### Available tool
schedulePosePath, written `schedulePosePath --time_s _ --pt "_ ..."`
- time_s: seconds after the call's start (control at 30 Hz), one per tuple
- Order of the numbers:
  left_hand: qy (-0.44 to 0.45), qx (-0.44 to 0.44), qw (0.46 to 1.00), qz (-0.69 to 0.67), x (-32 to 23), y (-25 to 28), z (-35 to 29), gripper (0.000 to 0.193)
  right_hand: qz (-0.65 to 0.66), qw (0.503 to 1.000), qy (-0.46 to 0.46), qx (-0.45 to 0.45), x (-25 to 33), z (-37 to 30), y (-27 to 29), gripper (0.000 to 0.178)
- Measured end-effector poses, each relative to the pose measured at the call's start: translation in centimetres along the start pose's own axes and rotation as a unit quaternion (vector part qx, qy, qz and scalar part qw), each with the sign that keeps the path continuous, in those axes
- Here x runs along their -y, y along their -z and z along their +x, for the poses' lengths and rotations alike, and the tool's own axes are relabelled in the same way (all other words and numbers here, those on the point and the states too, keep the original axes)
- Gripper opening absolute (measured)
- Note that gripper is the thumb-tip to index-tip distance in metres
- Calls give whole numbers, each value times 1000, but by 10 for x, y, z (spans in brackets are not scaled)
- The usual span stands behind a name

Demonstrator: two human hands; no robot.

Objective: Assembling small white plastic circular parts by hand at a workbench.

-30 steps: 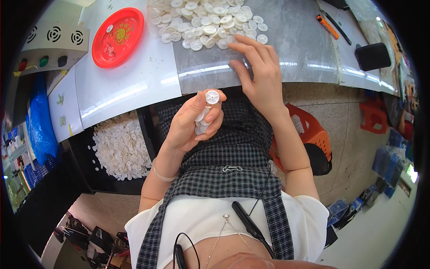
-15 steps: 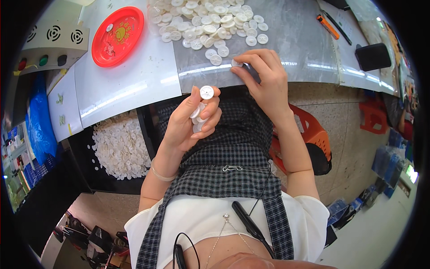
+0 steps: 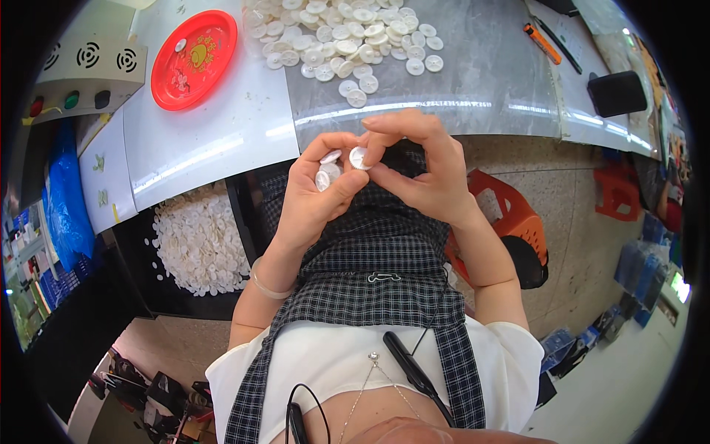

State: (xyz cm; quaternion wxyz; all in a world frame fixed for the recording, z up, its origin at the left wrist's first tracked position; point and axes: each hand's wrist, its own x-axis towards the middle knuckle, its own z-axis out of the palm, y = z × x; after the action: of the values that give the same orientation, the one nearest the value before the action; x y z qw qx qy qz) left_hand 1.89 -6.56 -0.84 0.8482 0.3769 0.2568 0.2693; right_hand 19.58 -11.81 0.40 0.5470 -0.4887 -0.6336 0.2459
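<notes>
The right hand point(image 3: 436, 174) has come from the tabletop point(image 3: 503, 89) to the left hand point(image 3: 312, 198); below and right of the red plate point(image 3: 166, 78), both grip one white disc point(image 3: 358, 157). The left already cradles several loose discs point(image 3: 322, 180); a large heap point(image 3: 346, 49) right of the plate remains.

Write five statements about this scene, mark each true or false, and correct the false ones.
1. The left hand holds several white discs. True.
2. A small white round piece lies on the red plate. True.
3. An orange-and-black tool lies right of the pile of white discs on the table. True.
4. The red plate lies right of that pile. False: it lies to the pile's left.
5. The right hand rests flat on the table. False: its fingers are curled at a white disc beside the left hand's fingers.
</notes>
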Motion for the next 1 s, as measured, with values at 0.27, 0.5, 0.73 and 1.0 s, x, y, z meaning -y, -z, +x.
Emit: schedulePosePath --time_s 0.27,0.5,0.73,1.0 --pt "-7 4 1000 -1 0 6 -3 29 -185 983 2 -8 -16 14 -1 28" --pt "14 33 996 -80 -2 8 0 31 -238 971 35 -1 -28 15 -5 21" --pt "12 51 993 -106 -4 6 4 34 -80 995 -1 -66 -20 10 -2 22" --pt "-17 -3 998 -53 -3 2 3 37 85 996 -17 -1 -4 3 -3 48"
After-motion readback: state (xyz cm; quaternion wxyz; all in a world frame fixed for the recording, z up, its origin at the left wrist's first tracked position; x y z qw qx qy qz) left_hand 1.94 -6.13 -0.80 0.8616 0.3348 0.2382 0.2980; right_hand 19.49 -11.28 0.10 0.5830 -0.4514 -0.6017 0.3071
